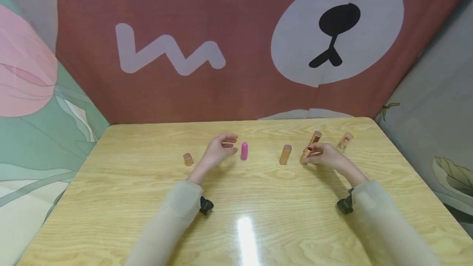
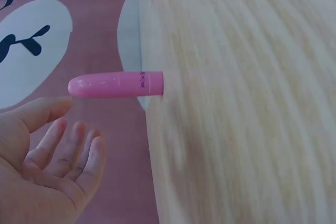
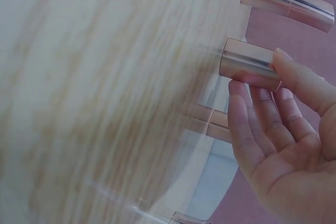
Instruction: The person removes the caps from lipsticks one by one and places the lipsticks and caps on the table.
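Observation:
My right hand point(image 1: 325, 154) pinches an uncapped rose-gold lipstick point(image 1: 305, 157) between thumb and fingers. A red tip shows at its top in the head view, and the gold tube point(image 3: 247, 64) looks upright with its base at the tabletop in the right wrist view. Just left of a standing bright pink tube point(image 1: 244, 151), my left hand point(image 1: 218, 151) hovers with relaxed, parted fingers and nothing between them. In the left wrist view, the thumb comes close to the rounded top of that pink tube point(image 2: 115, 84). A small gold cap point(image 1: 188, 159) stands left of this hand.
Another rose-gold lipstick point(image 1: 285, 154) stands between the two hands. Behind the right hand is a taller gold lipstick point(image 1: 315, 137), and farther right a clear-and-pink tube point(image 1: 344, 141). The wooden table point(image 1: 277, 221) meets a red cartoon cloth point(image 1: 240, 97) at its back.

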Tool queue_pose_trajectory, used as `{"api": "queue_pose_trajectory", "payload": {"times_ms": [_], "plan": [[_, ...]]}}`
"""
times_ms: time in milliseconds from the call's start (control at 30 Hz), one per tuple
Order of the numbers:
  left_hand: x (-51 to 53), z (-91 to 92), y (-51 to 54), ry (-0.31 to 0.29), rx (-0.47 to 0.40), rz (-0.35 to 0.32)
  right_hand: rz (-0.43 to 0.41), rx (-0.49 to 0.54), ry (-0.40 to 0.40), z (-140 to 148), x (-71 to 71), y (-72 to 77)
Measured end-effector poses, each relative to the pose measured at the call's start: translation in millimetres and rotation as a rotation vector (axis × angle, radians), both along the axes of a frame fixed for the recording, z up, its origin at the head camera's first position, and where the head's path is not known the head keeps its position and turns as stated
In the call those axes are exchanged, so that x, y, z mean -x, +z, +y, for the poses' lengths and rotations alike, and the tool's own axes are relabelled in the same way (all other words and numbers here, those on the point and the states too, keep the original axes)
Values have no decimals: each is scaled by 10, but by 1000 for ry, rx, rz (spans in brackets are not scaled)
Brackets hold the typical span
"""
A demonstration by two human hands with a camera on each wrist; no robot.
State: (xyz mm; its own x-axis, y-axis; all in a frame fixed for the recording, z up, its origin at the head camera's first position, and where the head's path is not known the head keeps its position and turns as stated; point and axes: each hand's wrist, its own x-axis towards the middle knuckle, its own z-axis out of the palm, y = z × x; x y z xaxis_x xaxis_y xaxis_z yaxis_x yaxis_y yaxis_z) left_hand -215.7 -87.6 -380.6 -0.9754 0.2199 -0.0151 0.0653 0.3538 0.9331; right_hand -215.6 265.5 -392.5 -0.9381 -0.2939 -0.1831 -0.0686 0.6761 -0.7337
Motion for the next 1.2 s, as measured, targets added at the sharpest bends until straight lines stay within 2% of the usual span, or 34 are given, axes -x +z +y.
{"api": "queue_pose_trajectory", "payload": {"times_ms": [100,300,600,933,1033,1200], "plan": [[15,51,-22,-22,21,-13,4,-2,-4,1,3,-1],[16,148,-64,-27,47,-58,13,-6,-1,4,-2,-3],[40,230,-90,-32,40,-58,21,5,-3,-12,-6,6],[20,223,-108,-3,40,-69,69,19,-27,9,-108,42],[9,212,-109,7,20,-69,92,35,-37,38,-168,93],[-1,177,-84,57,-12,-56,128,70,-72,64,-268,227]]}}
